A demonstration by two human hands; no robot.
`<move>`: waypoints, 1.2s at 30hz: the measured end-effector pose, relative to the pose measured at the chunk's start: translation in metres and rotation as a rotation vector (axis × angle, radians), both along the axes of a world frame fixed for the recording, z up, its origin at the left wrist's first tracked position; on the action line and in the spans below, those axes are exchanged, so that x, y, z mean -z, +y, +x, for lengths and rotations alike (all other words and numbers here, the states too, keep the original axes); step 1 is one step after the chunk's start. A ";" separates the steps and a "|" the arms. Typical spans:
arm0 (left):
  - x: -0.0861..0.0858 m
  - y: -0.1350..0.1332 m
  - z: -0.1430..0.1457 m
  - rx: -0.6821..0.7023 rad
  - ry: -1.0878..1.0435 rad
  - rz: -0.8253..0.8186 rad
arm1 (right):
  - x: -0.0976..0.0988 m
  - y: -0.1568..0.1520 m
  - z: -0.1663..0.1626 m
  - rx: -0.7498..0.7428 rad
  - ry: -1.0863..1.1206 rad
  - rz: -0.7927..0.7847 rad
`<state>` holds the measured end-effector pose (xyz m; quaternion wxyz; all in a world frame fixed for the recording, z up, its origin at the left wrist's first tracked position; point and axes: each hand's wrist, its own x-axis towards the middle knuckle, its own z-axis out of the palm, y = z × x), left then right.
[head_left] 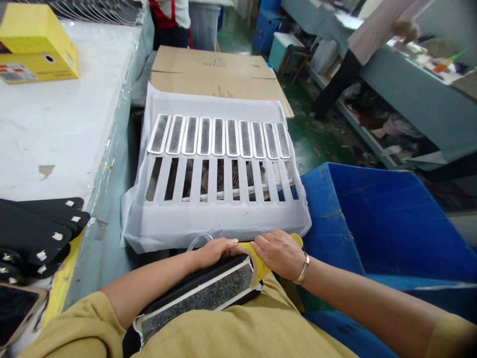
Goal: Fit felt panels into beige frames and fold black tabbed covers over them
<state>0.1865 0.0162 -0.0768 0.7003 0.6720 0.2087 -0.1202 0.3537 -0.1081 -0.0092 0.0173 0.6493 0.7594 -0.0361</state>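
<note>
A long black strip with a grey felt face and white edge lies across my lap. My left hand curls over its far end, fingers closed on it. My right hand, with a silver bracelet at the wrist, presses palm down with fingers together on a yellow flat piece at the same end. Just beyond both hands lies a white die-cut sheet with a row of empty slots and, farther off, a row of grey felt strips with white borders.
A blue plastic bin stands at my right. On the white worktable at left sit a yellow box and stacked black pieces. Flat cardboard lies beyond the sheet. Other people stand at the back and far right.
</note>
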 end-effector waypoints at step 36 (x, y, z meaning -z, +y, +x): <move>-0.034 0.009 -0.019 0.373 -0.198 0.108 | -0.020 -0.028 -0.014 0.112 0.153 -0.279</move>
